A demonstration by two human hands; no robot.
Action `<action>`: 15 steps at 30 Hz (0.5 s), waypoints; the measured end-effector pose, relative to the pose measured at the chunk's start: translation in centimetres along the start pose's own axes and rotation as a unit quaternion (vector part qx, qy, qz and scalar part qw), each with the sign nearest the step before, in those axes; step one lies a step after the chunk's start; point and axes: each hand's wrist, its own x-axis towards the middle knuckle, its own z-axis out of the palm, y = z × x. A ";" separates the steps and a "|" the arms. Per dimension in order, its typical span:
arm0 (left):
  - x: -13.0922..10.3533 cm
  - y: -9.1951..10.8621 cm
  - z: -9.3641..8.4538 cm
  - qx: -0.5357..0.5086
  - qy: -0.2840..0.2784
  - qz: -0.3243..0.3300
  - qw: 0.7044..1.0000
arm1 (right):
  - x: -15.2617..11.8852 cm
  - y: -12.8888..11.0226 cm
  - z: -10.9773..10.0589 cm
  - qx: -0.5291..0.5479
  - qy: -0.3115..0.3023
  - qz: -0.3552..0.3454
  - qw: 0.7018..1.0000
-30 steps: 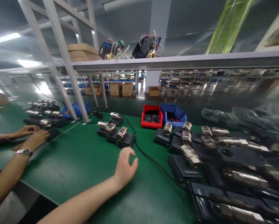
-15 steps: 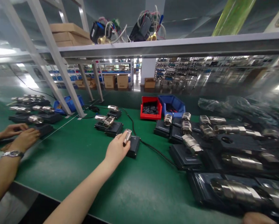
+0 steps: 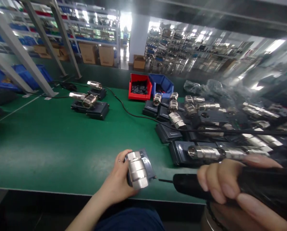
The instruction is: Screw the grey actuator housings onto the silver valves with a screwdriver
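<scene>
Head view: L hand (image 3: 119, 183) at the near edge of the green bench (image 3: 49, 150), fingers curled round a black unit (image 3: 145, 165) w/ a steel fitting (image 3: 136, 170) on top, thumb side tucked under it; unit sits just off the bench edge, right in front of the person. R hand (image 3: 230, 189) closed round a black driver (image 3: 266, 189), fingers wrapped over the barrel, thin bit (image 3: 165, 181) poking out left, tip just beside the unit, not touching as far as I can tell. A black cord (image 3: 230, 131) runs across the right side, over a crowd of similar black units w/ steel fittings (image 3: 206, 134), packed close, some blurred. Behind them a red bin (image 3: 140, 87) w/ dark small parts and a blue bin (image 3: 163, 85) touching it on its right. Mid-left, well apart from the hands, a small group of 3 more units (image 3: 90, 104), another cable (image 3: 124, 107) curving past them. Grey frame legs (image 3: 20, 57) stand far left; boxes and racks in the background, blurry.
</scene>
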 end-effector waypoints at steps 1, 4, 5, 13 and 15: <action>0.1 0.1 0.5 -0.006 0.019 0.009 1.000 | 0.1 -0.1 0.5 -0.016 -0.014 -0.009 1.000; 0.1 0.4 1.0 -0.019 0.042 0.018 0.999 | 0.5 -0.4 1.3 -0.061 -0.060 -0.010 0.996; 0.0 0.4 0.9 -0.021 0.041 0.017 0.999 | 0.5 -0.4 1.4 -0.067 -0.077 -0.006 0.995; 0.1 0.4 0.7 -0.023 0.032 0.036 0.999 | 0.7 -0.4 1.8 -0.072 -0.123 0.017 0.990; 0.1 0.3 0.7 -0.023 0.032 0.040 0.998 | 0.8 -0.2 1.9 -0.073 -0.122 0.022 0.990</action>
